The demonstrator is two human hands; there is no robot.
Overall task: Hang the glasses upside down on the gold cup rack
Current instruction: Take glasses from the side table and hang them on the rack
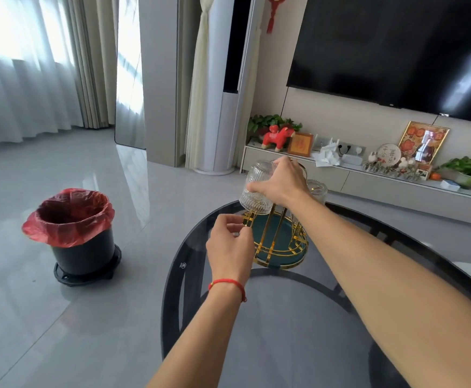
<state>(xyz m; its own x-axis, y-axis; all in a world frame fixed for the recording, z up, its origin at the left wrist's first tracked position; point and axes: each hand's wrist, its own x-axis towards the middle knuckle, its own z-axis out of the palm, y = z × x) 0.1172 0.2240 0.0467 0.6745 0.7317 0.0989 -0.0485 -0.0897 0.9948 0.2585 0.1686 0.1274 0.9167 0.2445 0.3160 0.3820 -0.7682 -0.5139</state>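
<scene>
A gold cup rack point(277, 242) with a dark green round base stands at the far end of a dark glass table point(298, 317). My right hand point(280, 182) grips a ribbed clear glass point(256, 189), held upside down at the rack's upper left. My left hand point(230, 245) pinches the gold rim of the rack's base on its left side. Another ribbed glass point(318, 190) hangs upside down on the rack's right side, partly hidden behind my right wrist.
A black bin with a red liner point(74, 233) stands on the grey tiled floor to the left of the table. Behind the table runs a low white TV cabinet point(340, 175) with ornaments and plants, under a wall-mounted television point(396, 49).
</scene>
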